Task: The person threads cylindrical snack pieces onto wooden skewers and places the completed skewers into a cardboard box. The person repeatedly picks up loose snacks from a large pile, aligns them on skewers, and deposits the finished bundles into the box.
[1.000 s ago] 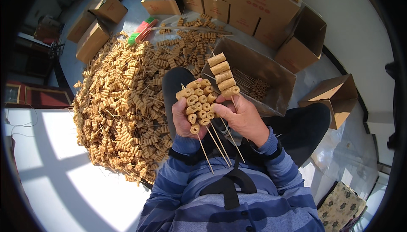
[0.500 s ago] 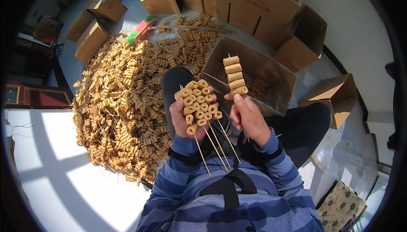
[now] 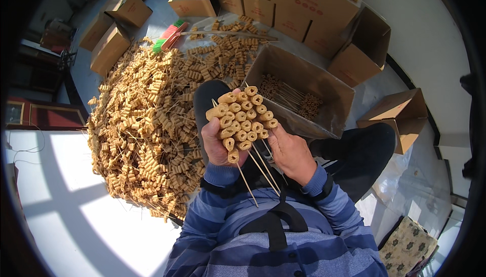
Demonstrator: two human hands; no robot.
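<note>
Head view looks down on a seated person in a blue striped jumper, with a big heap of tan skewered rolls spread over the floor to the left. Beyond the knees stands an open carton lined with plastic, a few finished skewers lying in its bottom.

Both hands meet just in front of the chest. The left hand is closed round a bundle of skewers, their roll-covered ends fanned up and the bare sticks pointing down towards the chest. The right hand presses against the bundle from the right, fingers curled round the sticks; it holds nothing apart from that.

To do this well, I would judge that the roll ends want squaring up level before the bundle goes anywhere. The sticks should lie parallel rather than crossed, and the grip should sit low on the rolls so none slides off its stick.

Packages next. A row of large closed brown cartons with red print lines the top of the view. An open one tilts at the upper right, and a smaller open one sits at the right. Three more brown boxes lie at the upper left. A green and red brush lies at the heap's far edge. A patterned cloth shows at the lower right.
</note>
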